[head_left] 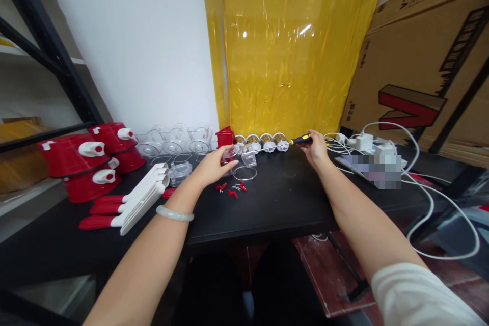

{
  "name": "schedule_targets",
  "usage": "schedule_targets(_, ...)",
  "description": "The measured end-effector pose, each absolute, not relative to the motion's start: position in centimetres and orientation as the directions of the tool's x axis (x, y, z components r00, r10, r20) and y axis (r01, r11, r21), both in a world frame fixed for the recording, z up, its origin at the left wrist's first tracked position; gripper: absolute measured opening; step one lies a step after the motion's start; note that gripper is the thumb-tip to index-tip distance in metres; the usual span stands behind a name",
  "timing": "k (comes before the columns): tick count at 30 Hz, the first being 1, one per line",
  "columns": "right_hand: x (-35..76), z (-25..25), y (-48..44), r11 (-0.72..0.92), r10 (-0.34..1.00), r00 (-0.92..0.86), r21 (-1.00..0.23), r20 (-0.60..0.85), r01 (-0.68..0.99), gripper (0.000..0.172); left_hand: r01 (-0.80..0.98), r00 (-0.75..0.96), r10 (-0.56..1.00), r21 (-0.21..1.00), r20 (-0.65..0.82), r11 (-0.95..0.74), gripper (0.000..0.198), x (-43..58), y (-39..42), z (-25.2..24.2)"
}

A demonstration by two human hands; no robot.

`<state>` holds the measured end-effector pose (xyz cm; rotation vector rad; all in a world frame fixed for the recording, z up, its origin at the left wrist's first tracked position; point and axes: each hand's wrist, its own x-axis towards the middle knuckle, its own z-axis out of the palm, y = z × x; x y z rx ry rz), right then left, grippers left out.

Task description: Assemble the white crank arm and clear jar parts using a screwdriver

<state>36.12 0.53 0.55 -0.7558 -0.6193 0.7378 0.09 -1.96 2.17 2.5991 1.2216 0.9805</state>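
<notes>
My left hand (pixel 216 164) is closed on a clear plastic part (pixel 249 159) and keeps it just above the black table. In my right hand (pixel 316 150) is a screwdriver (pixel 301 139) with a black and yellow handle. Its long thin shaft points left and reaches the clear part; the exact spot of contact is too small to make out. Below the part lies a clear ring (pixel 245 173). Small red pieces (pixel 232 193) and a few tiny metal bits, perhaps screws, are scattered in front of it.
Red housings (pixel 80 163) are stacked at the left, beside white paddles with red handles (pixel 143 198). Clear containers (pixel 175 138), a red box (pixel 225 136) and metallic cylinders (pixel 267 141) line the back. White cables (pixel 431 204) and a tablet-like device (pixel 359 169) lie right.
</notes>
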Motion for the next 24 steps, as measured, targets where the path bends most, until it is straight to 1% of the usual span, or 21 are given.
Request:
schedule_targets(4, 36.3, 0.26, 0.74, 0.517, 0.707, 0.647, -0.832, 0.285, -0.2, 0.034, 0.661, 0.464, 0.729, 0.351, 0.504, -0.663, 0.063, 0.09, -1.9, 2.18)
schedule_targets(6, 36.41, 0.18, 0.64, 0.508, 0.702, 0.641, -0.849, 0.31, -0.145, 0.041, 0.655, 0.467, 0.726, 0.354, 0.504, -0.667, 0.063, 0.09, -1.91, 2.17)
schedule_targets(7, 36.45, 0.19, 0.55, 0.5, 0.713, 0.632, -0.852, 0.302, -0.157, 0.042, 0.651, 0.468, 0.724, 0.356, 0.506, -0.67, 0.063, 0.1, -1.92, 2.16)
schedule_targets(9, 36.47, 0.3, 0.34, 0.477, 0.764, 0.591, -0.843, 0.258, -0.249, 0.04, 0.646, 0.468, 0.722, 0.36, 0.51, -0.673, 0.062, 0.11, -1.95, 2.16)
schedule_targets(12, 36.41, 0.5, 0.2, 0.458, 0.828, 0.514, -0.8, 0.224, -0.389, 0.026, 0.646, 0.467, 0.721, 0.36, 0.512, -0.674, 0.061, 0.12, -1.98, 2.18)
schedule_targets(14, 36.35, 0.51, 0.3, 0.473, 0.815, 0.535, -0.792, 0.225, -0.387, 0.018, 0.647, 0.465, 0.72, 0.357, 0.515, -0.674, 0.061, 0.11, -1.98, 2.19)
schedule_targets(15, 36.32, 0.46, 0.39, 0.484, 0.79, 0.569, -0.801, 0.227, -0.352, 0.018, 0.646, 0.465, 0.718, 0.356, 0.517, -0.675, 0.061, 0.1, -1.97, 2.2)
schedule_targets(17, 36.27, 0.34, 0.56, 0.497, 0.73, 0.637, -0.832, 0.247, -0.247, 0.025, 0.641, 0.467, 0.716, 0.358, 0.519, -0.678, 0.061, 0.08, -1.97, 2.21)
schedule_targets(19, 36.24, 0.28, 0.59, 0.493, 0.708, 0.654, -0.849, 0.266, -0.188, 0.032, 0.634, 0.473, 0.712, 0.36, 0.519, -0.684, 0.061, 0.07, -1.97, 2.22)
schedule_targets(21, 36.23, 0.37, 0.43, 0.468, 0.751, 0.619, -0.847, 0.23, -0.253, 0.033, 0.632, 0.477, 0.71, 0.359, 0.518, -0.686, 0.061, 0.07, -1.97, 2.22)
schedule_targets(24, 36.22, 0.68, 0.09, 0.453, 0.817, 0.544, -0.797, 0.192, -0.398, 0.027, 0.636, 0.474, 0.712, 0.358, 0.518, -0.684, 0.061, 0.08, -1.95, 2.21)
